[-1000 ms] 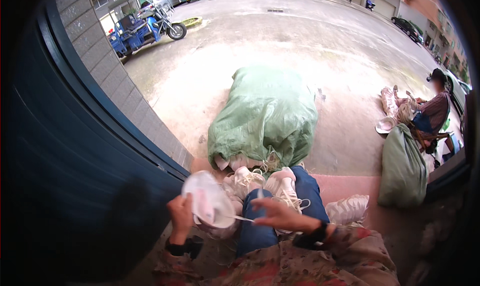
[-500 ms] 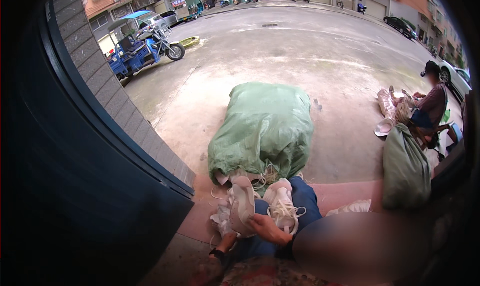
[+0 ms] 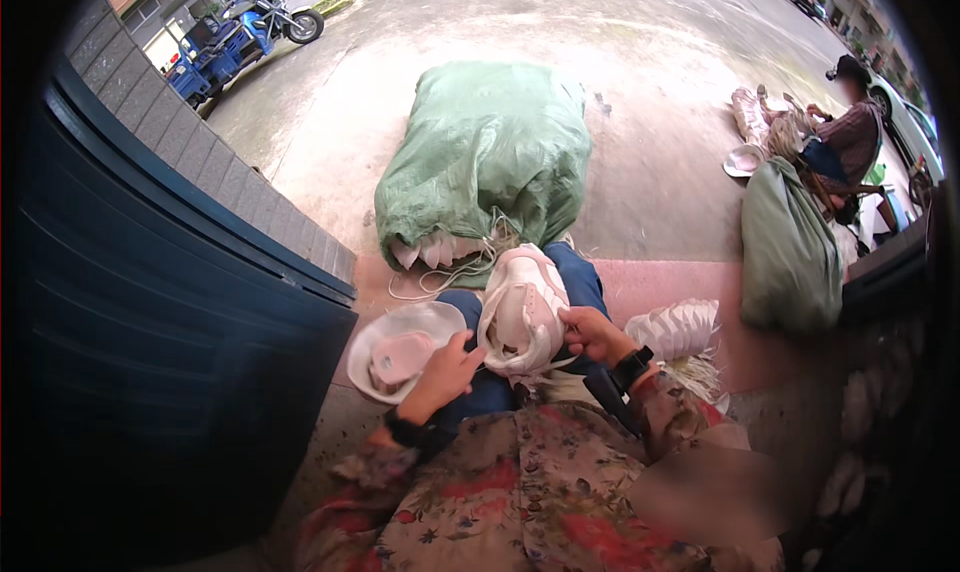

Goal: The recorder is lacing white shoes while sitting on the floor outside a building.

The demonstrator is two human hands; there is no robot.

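Observation:
A white shoe upper (image 3: pixel 522 307) with pale pink panels lies across my lap, its opening toward me. My right hand (image 3: pixel 595 334) pinches the right edge of this upper. At its left side is my left hand (image 3: pixel 448 370), fingers apart and pointing at the upper; I see nothing held in it. Just left of that hand sits a white bowl (image 3: pixel 362 374) with a pale pink piece (image 3: pixel 402 359) in it. Beyond my knees a large green sack (image 3: pixel 490 157) shows more pale pieces and loose white strings at its near end.
A bundle of stacked white pieces (image 3: pixel 672 330) lies right of my legs. A darker green sack (image 3: pixel 790 247) stands further right, near a seated person (image 3: pixel 850 132). A dark blue door (image 3: pixel 170 352) is close on my left. A blue three-wheeler (image 3: pixel 235 37) is parked far left.
The view has tipped downward. The upper that both hands held at the left is out of them. My right hand has moved to the right side of the upper on my lap.

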